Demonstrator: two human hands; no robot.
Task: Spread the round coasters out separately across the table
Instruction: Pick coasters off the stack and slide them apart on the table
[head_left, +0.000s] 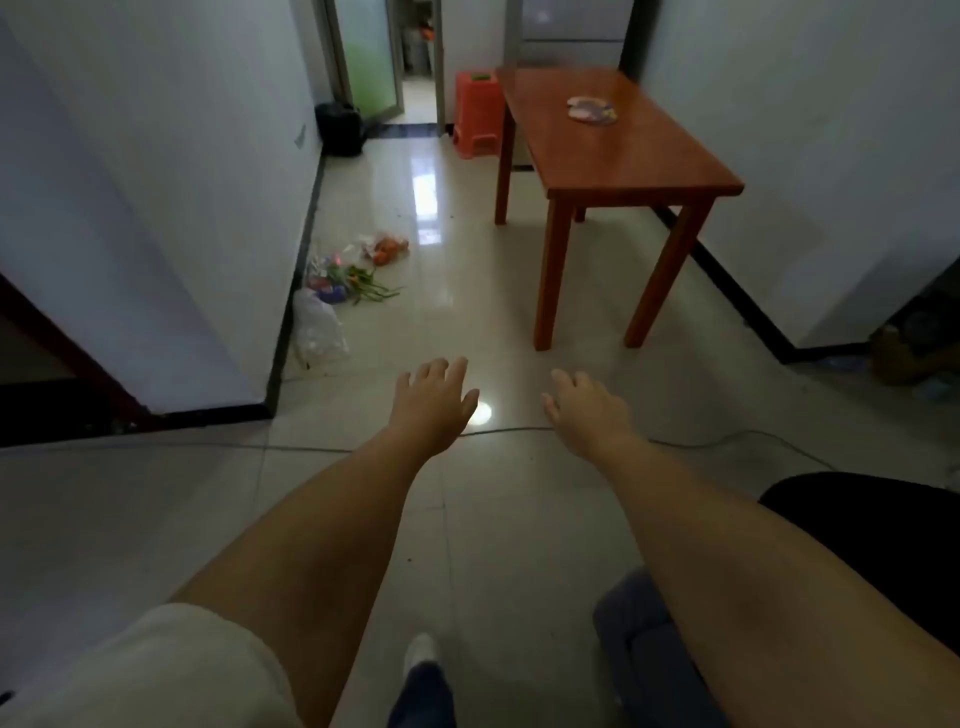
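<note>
A small pile of round coasters with pale and purple patterns lies overlapped near the middle of a reddish-brown wooden table at the far right of the room. Both my arms are stretched forward over the tiled floor, well short of the table. My left hand is held palm down with fingers apart and holds nothing. My right hand is also palm down, fingers loosely spread, empty.
An orange plastic stool stands left of the table. Plastic bags with vegetables lie on the floor by the left wall. A black bag sits near a doorway. A thin cable crosses the floor. A dark seat is at right.
</note>
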